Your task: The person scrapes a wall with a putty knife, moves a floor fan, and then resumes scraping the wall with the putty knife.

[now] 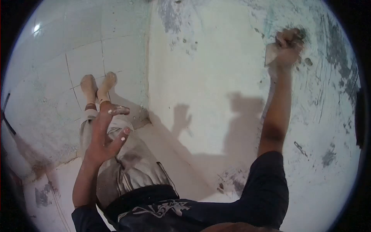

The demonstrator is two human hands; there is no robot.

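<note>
My right hand (288, 48) is raised to the upper right, close against the whitewashed wall (201, 58), its fingers closed. A pale flat piece (271, 54) with a straight edge sticks out from the left side of that hand; I cannot tell what kind of thing it is. Dark, chipped patches show in the wall around the fingers. Lower left, my left hand (103, 141) hangs in the air in front of my trousers, thumb and fingers apart and holding nothing. White spots of paint or plaster stick to its fingertips.
My feet in light socks (89, 87) stand on pale floor tiles (58, 50) at the left. The wall meets the floor along a corner line. Bare grey patches (338, 50) and scratches mark the wall at right. A thin dark object (7, 123) shows at the far left edge.
</note>
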